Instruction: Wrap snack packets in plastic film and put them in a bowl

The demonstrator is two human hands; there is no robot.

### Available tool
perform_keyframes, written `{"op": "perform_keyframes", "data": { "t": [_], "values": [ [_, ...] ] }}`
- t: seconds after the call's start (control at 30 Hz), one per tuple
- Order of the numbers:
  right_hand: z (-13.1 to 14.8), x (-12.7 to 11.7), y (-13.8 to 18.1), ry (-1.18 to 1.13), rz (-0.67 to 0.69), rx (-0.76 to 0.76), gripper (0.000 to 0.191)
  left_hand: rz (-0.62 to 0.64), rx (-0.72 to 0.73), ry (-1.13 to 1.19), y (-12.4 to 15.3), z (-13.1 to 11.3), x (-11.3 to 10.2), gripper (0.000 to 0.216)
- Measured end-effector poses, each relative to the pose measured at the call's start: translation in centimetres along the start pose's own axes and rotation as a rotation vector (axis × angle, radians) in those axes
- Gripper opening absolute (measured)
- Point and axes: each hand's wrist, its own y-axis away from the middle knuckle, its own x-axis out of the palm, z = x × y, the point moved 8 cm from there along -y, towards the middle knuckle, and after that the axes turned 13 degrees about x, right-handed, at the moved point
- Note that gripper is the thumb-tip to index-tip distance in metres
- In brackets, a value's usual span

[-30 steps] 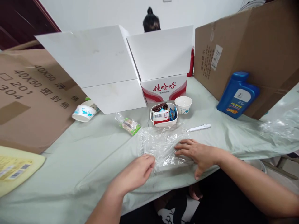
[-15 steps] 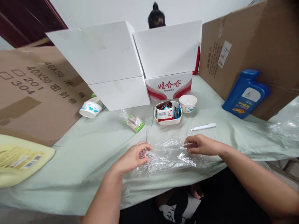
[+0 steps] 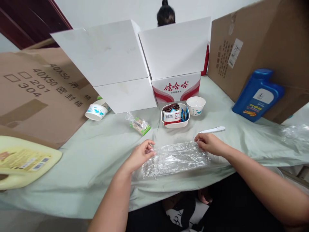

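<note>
A clear, crinkled plastic bag (image 3: 177,159) lies spread near the table's front edge, between my two hands. My left hand (image 3: 140,156) pinches its upper left corner between thumb and fingers. At the opposite upper corner, my right hand (image 3: 210,143) has its fingertips closed on the plastic. Just beyond the right hand is a white utility knife (image 3: 212,130), lying flat. A white tub (image 3: 175,124) of small wrapped packets stands behind the bag, touching or almost touching a paper bowl (image 3: 196,106) with blue leaf prints.
A green-and-clear snack packet (image 3: 140,125) lies left of the tub. White cartons (image 3: 125,96) stand at the back, with a person's head (image 3: 165,14) beyond. Brown boxes (image 3: 241,54) flank both sides. A blue bottle (image 3: 258,96) stands right, a yellow jug (image 3: 29,161) left, near a tipped paper bowl (image 3: 95,112).
The bag has gone from bunched and crumpled to flatter and more stretched out. Both hands have shifted slightly up toward its far corners, the right hand closer to the knife.
</note>
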Motion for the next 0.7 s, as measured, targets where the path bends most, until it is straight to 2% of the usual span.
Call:
{"op": "perform_keyframes", "data": {
  "t": [0.07,0.23,0.37,0.53,0.7],
  "values": [
    [0.4,0.0,0.2,0.134,-0.061,-0.014,0.023,-0.055,-0.002,0.003,-0.1,0.2,-0.3,0.034],
    [0.7,0.1,0.4,0.251,-0.113,-0.045,0.022,0.021,-0.048,0.164,0.0,0.1,0.8,0.059],
    [1.1,0.1,0.7,0.230,-0.126,-0.067,0.023,-0.051,-0.100,0.225,0.0,0.2,0.4,0.048],
    [1.3,0.7,0.9,0.342,-0.118,-0.044,0.027,-0.100,-0.053,-0.016,-0.2,0.5,-0.5,0.036],
    [1.4,1.3,0.7,0.529,-0.163,-0.036,0.027,-0.033,-0.042,-0.202,0.0,0.9,-0.1,0.025]
  ]
}}
